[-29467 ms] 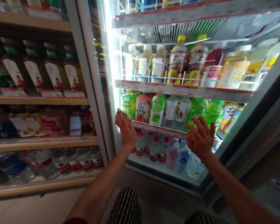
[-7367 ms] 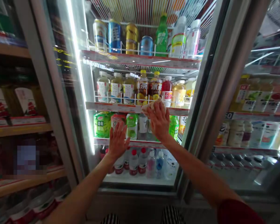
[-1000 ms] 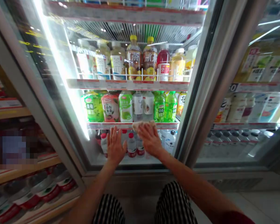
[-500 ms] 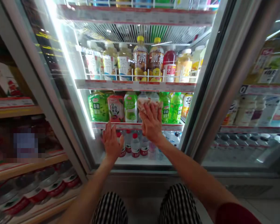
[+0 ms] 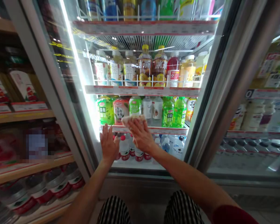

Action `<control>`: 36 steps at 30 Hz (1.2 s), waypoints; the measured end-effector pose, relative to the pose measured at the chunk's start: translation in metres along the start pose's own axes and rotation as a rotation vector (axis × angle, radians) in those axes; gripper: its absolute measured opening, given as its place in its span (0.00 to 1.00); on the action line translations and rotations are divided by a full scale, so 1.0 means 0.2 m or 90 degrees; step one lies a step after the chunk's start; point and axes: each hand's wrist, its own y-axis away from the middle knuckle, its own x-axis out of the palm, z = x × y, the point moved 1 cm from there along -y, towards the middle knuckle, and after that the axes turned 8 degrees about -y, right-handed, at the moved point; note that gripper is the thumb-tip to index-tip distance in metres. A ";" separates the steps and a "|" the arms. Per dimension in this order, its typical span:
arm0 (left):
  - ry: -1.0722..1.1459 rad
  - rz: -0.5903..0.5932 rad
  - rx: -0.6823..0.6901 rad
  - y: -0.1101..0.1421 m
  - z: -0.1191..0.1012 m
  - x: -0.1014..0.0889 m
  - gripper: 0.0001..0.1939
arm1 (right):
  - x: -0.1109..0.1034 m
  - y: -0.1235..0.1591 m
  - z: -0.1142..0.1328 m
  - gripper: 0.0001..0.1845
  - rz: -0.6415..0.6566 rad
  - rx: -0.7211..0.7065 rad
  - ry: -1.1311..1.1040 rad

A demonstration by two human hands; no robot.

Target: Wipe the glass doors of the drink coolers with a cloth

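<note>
Fridge shelves point(image 5: 142, 91), upright bottles point(image 5: 144, 70) in rows; cans point(image 5: 148, 9) above

Under the right hand point(image 5: 141, 137), the cloth point(image 5: 133, 119) looks soft, matt and rumpled. The glass point(image 5: 121, 40) before both hands is smooth and glossy, throwing back reflections. To their right, the metal frame point(image 5: 226, 102) has a dull sheen. Beyond them, green plastic bottles point(image 5: 179, 113) shine; leftward, the shelf edge point(image 5: 21, 116) resembles smooth pale wood.
</note>
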 end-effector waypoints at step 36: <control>0.017 -0.333 -0.123 -0.35 0.07 0.07 0.23 | -0.14 0.43 -0.29 0.30 -0.251 0.222 0.116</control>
